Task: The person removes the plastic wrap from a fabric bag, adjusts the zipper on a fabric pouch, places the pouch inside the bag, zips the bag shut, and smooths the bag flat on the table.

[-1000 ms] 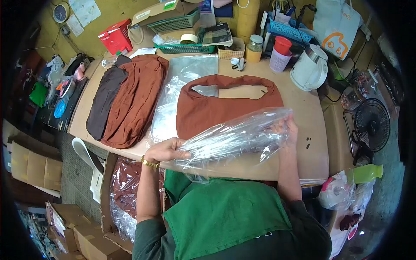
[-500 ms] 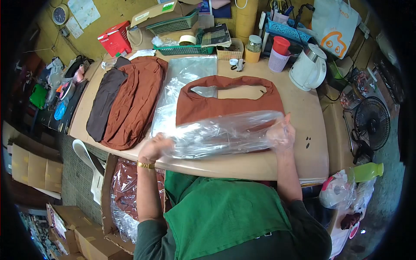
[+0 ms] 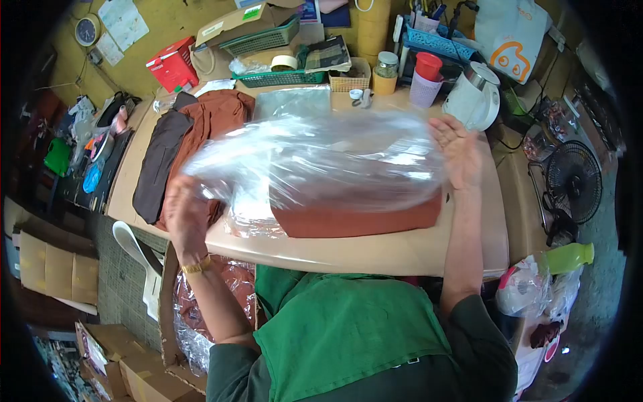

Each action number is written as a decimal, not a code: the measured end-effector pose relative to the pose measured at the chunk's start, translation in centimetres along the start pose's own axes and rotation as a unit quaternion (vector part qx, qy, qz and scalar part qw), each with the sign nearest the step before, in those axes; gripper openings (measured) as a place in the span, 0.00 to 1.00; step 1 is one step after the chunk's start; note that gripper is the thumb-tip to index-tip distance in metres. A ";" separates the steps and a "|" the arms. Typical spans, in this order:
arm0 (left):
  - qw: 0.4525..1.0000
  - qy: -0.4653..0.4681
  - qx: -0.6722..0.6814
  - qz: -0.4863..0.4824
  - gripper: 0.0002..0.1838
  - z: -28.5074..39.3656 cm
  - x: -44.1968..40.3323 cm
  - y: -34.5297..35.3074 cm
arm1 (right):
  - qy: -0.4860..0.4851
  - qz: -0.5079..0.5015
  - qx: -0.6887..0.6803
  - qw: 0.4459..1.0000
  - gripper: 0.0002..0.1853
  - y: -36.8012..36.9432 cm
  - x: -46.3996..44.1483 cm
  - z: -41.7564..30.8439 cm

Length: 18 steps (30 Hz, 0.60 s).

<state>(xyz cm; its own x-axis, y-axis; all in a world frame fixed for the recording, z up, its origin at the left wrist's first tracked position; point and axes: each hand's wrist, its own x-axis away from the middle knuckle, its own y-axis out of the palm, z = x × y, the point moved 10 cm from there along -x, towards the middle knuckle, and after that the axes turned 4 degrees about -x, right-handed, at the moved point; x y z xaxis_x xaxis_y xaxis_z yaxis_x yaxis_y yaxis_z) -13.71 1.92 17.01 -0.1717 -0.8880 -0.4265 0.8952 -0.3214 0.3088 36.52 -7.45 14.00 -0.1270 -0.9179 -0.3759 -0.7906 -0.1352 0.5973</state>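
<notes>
Head view: on a tan table [image 3: 328,253] before a yellow wall [image 3: 164,30], glossy clear plastic film [image 3: 321,157] billows between the fingers of the left hand [image 3: 186,218] and right hand [image 3: 459,154], over the far part of a smooth rust-brown bag [image 3: 362,222]. The right fingers are loosely spread at its edge; whether the blurred left ones pinch it, I can't tell. Past the right fingertips, a pale tote [image 3: 499,30] bears an orange drawing [image 3: 512,61].

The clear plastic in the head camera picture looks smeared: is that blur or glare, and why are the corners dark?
Head view: the clear plastic shows both, streaky motion blur plus white glare. Head view: the left hand is blurred too. Head view: the black, rounded corners suggest a wide-angle lens.
</notes>
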 end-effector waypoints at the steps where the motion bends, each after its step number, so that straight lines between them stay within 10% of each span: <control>1: 0.979 0.058 -0.091 0.175 0.20 2.0 0.4 -1.1 | -0.001 0.067 0.069 0.995 0.21 -0.1 -0.6 0.3; 3: 0.969 0.014 -0.173 0.179 0.26 -1.0 1.3 2.2 | 0.045 0.120 0.353 0.927 0.18 0.1 -0.3 5.0; 5: 0.799 0.121 -0.587 0.051 0.28 -6.0 3.3 9.7 | 0.101 0.037 0.516 0.850 0.21 6.5 1.3 10.7; 7: 0.787 0.027 -0.612 -0.076 0.34 -13.5 4.8 15.1 | 0.071 -0.124 0.705 0.695 0.28 10.2 3.1 17.7; 9: 0.768 -0.018 -0.632 -0.104 0.35 -17.8 5.7 15.0 | 0.065 -0.143 0.717 0.679 0.31 8.8 4.2 19.8; 11: 0.660 -0.016 -0.744 -0.101 0.37 -19.3 5.7 12.8 | 0.108 -0.162 0.842 0.503 0.33 5.6 4.6 17.4; 18: 0.661 -0.023 -0.742 -0.110 0.37 -19.2 4.7 11.9 | 0.187 0.065 0.874 0.444 0.35 -4.0 8.7 8.2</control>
<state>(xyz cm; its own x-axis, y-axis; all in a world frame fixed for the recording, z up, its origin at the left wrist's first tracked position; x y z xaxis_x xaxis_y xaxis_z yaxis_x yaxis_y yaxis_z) 4.02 0.24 2.35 -0.3466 -0.8938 -0.2845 0.2573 0.2011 -0.9452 33.66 -11.85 2.54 -0.3896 -0.9175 -0.0794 -0.0908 0.1241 -0.9881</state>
